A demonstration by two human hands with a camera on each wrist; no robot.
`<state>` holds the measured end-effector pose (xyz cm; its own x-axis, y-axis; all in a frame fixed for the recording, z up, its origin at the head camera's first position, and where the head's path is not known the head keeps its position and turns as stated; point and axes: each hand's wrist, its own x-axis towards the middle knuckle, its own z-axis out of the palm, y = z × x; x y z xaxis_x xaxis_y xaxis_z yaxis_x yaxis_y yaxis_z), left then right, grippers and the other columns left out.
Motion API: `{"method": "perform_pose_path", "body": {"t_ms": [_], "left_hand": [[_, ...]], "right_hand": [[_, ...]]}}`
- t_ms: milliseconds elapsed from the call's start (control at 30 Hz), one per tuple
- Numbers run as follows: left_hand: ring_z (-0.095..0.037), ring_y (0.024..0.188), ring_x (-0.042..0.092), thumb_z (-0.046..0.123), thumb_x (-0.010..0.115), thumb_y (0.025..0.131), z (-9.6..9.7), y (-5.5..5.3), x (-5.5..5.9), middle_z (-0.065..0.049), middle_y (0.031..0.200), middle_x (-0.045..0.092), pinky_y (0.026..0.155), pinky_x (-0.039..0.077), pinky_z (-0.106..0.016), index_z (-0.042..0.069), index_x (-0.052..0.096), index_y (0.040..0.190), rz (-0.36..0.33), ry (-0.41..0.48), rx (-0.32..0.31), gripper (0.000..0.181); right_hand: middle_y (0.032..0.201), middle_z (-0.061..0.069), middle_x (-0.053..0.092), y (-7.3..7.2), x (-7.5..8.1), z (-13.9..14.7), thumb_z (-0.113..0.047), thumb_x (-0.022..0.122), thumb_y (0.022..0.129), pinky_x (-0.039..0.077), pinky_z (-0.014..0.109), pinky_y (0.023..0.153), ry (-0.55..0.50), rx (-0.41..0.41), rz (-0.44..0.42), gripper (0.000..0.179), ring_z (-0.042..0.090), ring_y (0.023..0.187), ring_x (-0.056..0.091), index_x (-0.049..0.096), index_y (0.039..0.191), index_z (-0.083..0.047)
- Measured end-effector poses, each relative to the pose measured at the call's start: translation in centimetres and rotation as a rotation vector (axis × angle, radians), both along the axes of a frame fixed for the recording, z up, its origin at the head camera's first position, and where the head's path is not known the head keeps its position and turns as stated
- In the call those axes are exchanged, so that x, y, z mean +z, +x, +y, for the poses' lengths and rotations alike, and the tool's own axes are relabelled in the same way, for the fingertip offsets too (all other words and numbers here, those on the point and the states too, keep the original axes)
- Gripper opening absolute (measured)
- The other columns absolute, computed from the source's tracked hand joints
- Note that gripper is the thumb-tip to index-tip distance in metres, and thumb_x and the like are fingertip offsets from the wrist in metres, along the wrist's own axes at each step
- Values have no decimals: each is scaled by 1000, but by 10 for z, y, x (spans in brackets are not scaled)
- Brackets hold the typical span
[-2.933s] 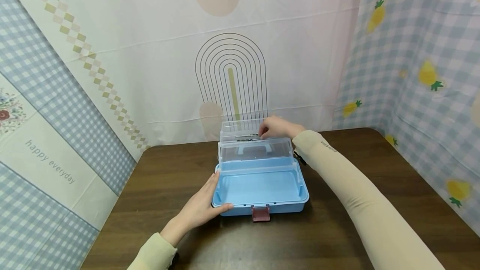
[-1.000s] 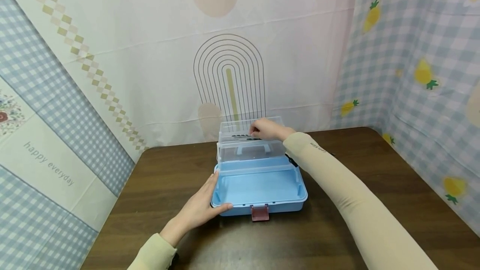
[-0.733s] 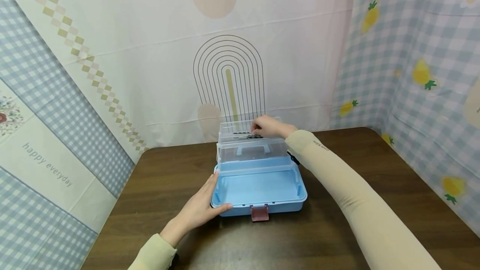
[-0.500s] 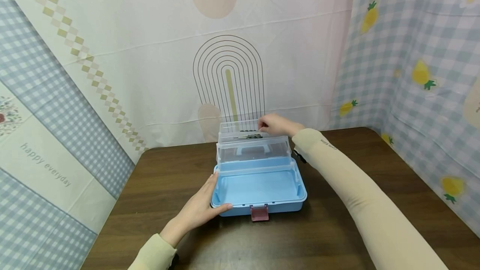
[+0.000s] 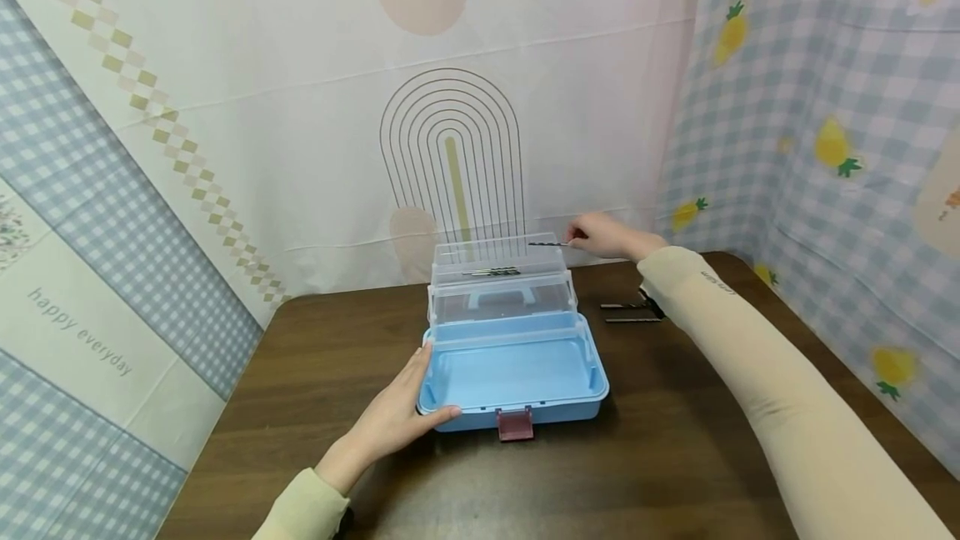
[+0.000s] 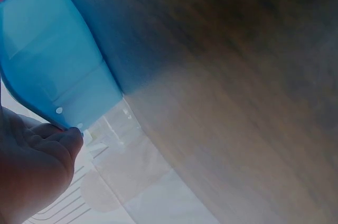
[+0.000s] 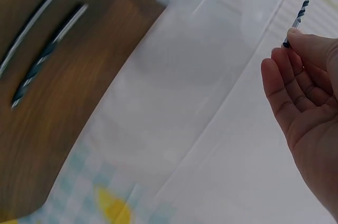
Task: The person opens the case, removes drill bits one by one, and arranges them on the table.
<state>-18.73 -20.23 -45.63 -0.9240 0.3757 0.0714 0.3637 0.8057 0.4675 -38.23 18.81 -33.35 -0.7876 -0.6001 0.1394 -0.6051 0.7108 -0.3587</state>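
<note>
A light blue toolbox [image 5: 588, 412] stands opened on the table, with clear tiered trays raised at its back. Several dark spiral drill bits [image 5: 495, 272] lie in an upper clear tray. My right hand [image 5: 609, 237] pinches one drill bit [image 7: 302, 10] between thumb and fingertips, held above and right of the trays; its spiral end points left in the head view. My left hand [image 5: 393, 417] rests on the box's front left corner, fingers straight along the left side and thumb on the front rim. Two more drill bits [image 5: 633, 320] lie on the table right of the box, below my right wrist.
The brown wooden table [image 5: 480, 490] runs up to a white patterned cloth [image 5: 600, 107] close behind the box. A checked cloth [image 5: 885, 257] with pineapples borders the right side. A maroon latch [image 5: 515, 425] hangs down at the box front.
My right hand has drawn away from the upper tray to the right, carrying a drill bit. Two bits on the table have come into sight near the right arm. My left hand stays on the box.
</note>
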Motion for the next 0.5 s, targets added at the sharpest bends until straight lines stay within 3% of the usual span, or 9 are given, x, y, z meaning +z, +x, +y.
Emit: {"method": "perform_pose_path", "body": {"t_ms": [200, 500], "left_hand": [[-19, 153, 13, 78, 59, 84, 0, 0, -1, -1, 168, 8, 118, 27, -48, 17, 4, 164, 2, -7, 2, 114], [-19, 153, 14, 77, 59, 84, 0, 0, 0, -1, 168, 8, 118, 27, -48, 17, 4, 164, -2, -1, -6, 114]], "right_hand": [[97, 15, 68, 6, 6, 32, -6, 57, 103, 51, 46, 76, 36, -83, -57, 13, 25, 82, 61, 67, 103, 3], [91, 11, 67, 13, 13, 71, -5, 58, 102, 50, 44, 71, 43, -133, -22, 12, 22, 78, 59, 67, 100, 1]]}}
